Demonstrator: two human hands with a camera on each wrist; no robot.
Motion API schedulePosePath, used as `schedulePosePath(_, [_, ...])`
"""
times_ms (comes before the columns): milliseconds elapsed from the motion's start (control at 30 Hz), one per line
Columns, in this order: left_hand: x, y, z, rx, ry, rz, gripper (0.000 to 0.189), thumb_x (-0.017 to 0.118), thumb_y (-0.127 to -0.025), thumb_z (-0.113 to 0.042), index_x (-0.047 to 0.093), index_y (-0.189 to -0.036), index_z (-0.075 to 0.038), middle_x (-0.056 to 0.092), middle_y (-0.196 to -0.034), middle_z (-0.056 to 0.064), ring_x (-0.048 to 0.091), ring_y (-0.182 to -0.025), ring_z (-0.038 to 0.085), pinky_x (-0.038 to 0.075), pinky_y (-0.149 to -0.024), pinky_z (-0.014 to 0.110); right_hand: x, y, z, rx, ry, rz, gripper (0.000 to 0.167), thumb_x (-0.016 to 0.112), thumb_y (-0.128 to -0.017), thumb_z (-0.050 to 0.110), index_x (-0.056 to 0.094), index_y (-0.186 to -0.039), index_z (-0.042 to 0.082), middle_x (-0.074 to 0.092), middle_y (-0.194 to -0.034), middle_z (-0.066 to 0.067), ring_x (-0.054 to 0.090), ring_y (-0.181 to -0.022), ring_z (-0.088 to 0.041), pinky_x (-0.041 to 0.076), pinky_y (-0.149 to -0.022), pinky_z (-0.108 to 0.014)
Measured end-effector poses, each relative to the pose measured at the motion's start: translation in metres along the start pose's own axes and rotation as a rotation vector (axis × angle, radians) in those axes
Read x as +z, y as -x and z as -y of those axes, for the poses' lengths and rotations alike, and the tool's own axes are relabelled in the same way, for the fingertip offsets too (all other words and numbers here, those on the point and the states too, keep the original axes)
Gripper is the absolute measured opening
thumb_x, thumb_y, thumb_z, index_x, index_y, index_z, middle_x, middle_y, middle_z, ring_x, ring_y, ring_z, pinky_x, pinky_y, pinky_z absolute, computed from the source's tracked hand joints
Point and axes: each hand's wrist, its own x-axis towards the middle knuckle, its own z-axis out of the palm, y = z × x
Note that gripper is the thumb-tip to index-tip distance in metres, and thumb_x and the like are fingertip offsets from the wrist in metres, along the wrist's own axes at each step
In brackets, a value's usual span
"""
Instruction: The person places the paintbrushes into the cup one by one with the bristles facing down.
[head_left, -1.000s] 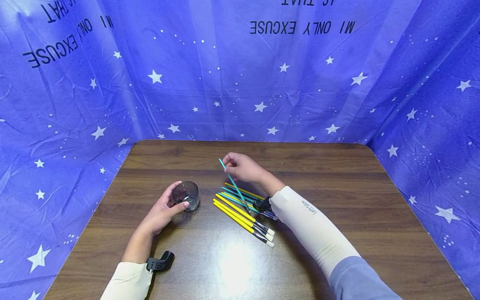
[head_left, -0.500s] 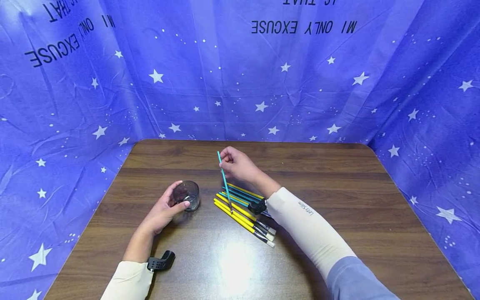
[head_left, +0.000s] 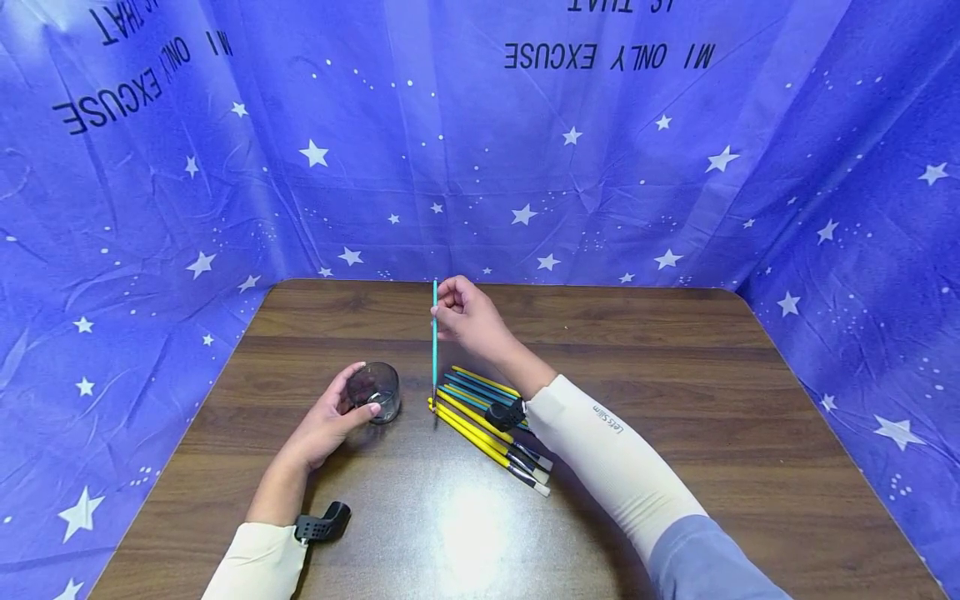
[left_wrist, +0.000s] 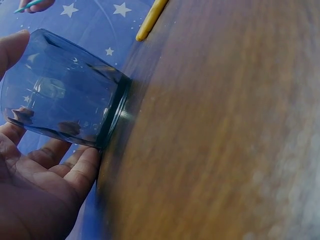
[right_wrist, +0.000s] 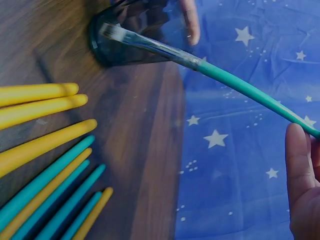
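With the thumb and fingertips of my right hand [head_left: 468, 319] I pinch a slim teal-handled paintbrush with a metal collar [head_left: 435, 350] near the top of its handle. It hangs almost upright, bristle end down, just right of the cup and apart from it. In the head view its tip overlaps the left ends of the handles below; the right wrist view shows it raised clear of them.

My left hand [head_left: 326, 425] curls round the left side of a smoky, see-through round cup [head_left: 384, 390], thumb on the near side, steadying it upright on the brown wood-grain table [head_left: 675, 400].

Right of the cup, a loose fan of yellow-handled paintbrushes [head_left: 472, 435] and other teal-handled paintbrushes [head_left: 468, 385] lies with pale bristles toward the near right, my right forearm covering part of it.

I judge the step in hand to be carrying this one brush from the fan toward the cup. The next move would seem to call for a short shift left, the tip kept above the rim, then lowering it in while my left hand stops the cup tipping.
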Motion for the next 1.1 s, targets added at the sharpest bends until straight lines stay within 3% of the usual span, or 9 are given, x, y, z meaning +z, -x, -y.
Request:
schedulePosePath(67, [0.000, 0.000, 0.001, 0.008, 0.005, 0.003, 0.069, 0.065, -0.093, -0.002, 0.027, -0.151, -0.003, 0.042, -0.141, 0.030, 0.044, -0.126, 0.043, 0.045, -0.092, 0.017, 0.002, -0.001, 0.005, -0.018, -0.025, -0.032, 0.019, 0.058, -0.095, -0.007, 0.049, -0.110, -0.001, 0.057, -0.084, -0.006, 0.060, -0.069, -0.015, 0.059, -0.066, -0.040])
schedulePosePath(133, [0.000, -0.001, 0.001, 0.011, 0.008, 0.003, 0.069, 0.065, -0.093, -0.002, 0.027, -0.151, -0.003, 0.042, -0.141, 0.030, 0.044, -0.126, 0.043, 0.045, -0.092, 0.017, 0.004, -0.003, 0.010, -0.037, -0.055, -0.058, 0.019, 0.057, -0.094, -0.008, 0.049, -0.110, -0.001, 0.056, -0.084, -0.006, 0.060, -0.069, -0.015, 0.059, -0.066, -0.041])
schedulePosePath(300, [-0.001, -0.001, 0.001, 0.014, 0.008, 0.001, 0.070, 0.065, -0.093, -0.002, 0.026, -0.151, -0.003, 0.043, -0.141, 0.031, 0.044, -0.127, 0.043, 0.045, -0.092, 0.017, 0.009, -0.008, 0.022, -0.078, -0.104, -0.084, 0.019, 0.056, -0.095, -0.008, 0.048, -0.111, -0.001, 0.054, -0.085, -0.005, 0.059, -0.067, -0.011, 0.054, -0.076, -0.059])
schedulePosePath(367, [-0.001, -0.001, 0.000, 0.013, 0.008, 0.001, 0.070, 0.065, -0.093, -0.002, 0.026, -0.152, -0.003, 0.043, -0.141, 0.031, 0.044, -0.127, 0.044, 0.045, -0.092, 0.017, 0.011, -0.009, 0.025, -0.092, -0.115, -0.086, 0.020, 0.056, -0.095, -0.008, 0.048, -0.112, -0.001, 0.054, -0.085, -0.005, 0.059, -0.067, -0.011, 0.054, -0.076, -0.059])
schedulePosePath(567, [-0.001, 0.000, 0.001, 0.012, 0.002, -0.004, 0.070, 0.065, -0.093, -0.002, 0.027, -0.151, -0.003, 0.043, -0.140, 0.032, 0.045, -0.126, 0.044, 0.045, -0.091, 0.017, 0.021, -0.012, 0.028, -0.109, -0.165, -0.109, 0.021, 0.056, -0.094, -0.009, 0.046, -0.112, -0.002, 0.054, -0.085, -0.005, 0.062, -0.071, -0.013, 0.059, -0.067, -0.035])
schedulePosePath(700, [0.000, -0.001, 0.001, 0.014, 0.013, 0.001, 0.070, 0.065, -0.092, -0.001, 0.027, -0.151, -0.002, 0.042, -0.140, 0.033, 0.044, -0.127, 0.045, 0.045, -0.092, 0.017, 0.030, -0.013, 0.022, -0.103, -0.185, -0.131, 0.021, 0.057, -0.095, -0.009, 0.046, -0.112, -0.002, 0.053, -0.085, -0.005, 0.062, -0.073, -0.014, 0.058, -0.065, -0.030])
schedulePosePath(867, [0.000, -0.001, 0.000, 0.009, 0.005, 0.000, 0.071, 0.065, -0.093, -0.002, 0.025, -0.152, -0.001, 0.041, -0.142, 0.033, 0.042, -0.129, 0.047, 0.042, -0.092, 0.015, 0.044, -0.010, 0.008, -0.069, -0.196, -0.139, 0.021, 0.056, -0.095, -0.008, 0.046, -0.113, -0.003, 0.054, -0.085, -0.004, 0.061, -0.073, -0.013, 0.059, -0.069, -0.035])
schedulePosePath(1100, [-0.001, 0.001, 0.000, 0.009, 0.000, 0.010, 0.071, 0.064, -0.094, -0.003, 0.024, -0.152, -0.002, 0.042, -0.141, 0.032, 0.044, -0.127, 0.045, 0.043, -0.091, 0.017, 0.061, -0.006, -0.021, -0.018, -0.192, -0.134, 0.023, 0.056, -0.095, -0.008, 0.046, -0.115, -0.003, 0.054, -0.086, -0.003, 0.060, -0.072, -0.012, 0.055, -0.078, -0.056])
